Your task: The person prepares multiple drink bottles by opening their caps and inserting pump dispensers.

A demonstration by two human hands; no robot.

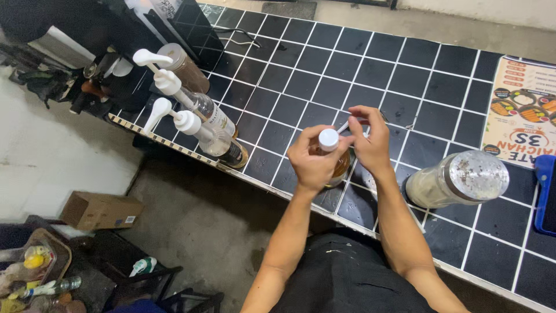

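Note:
My left hand grips the neck of a glass bottle of amber liquid standing on the black tiled counter. The bottle carries a white pump cap. My right hand pinches the white spout of that pump between thumb and fingers. Both hands meet over the bottle near the counter's front edge.
Two clear pump bottles and a brown-lidded bottle stand at the counter's left end. A large glass jar sits to the right, with a printed menu sheet and a blue object beyond. A cardboard box lies on the floor.

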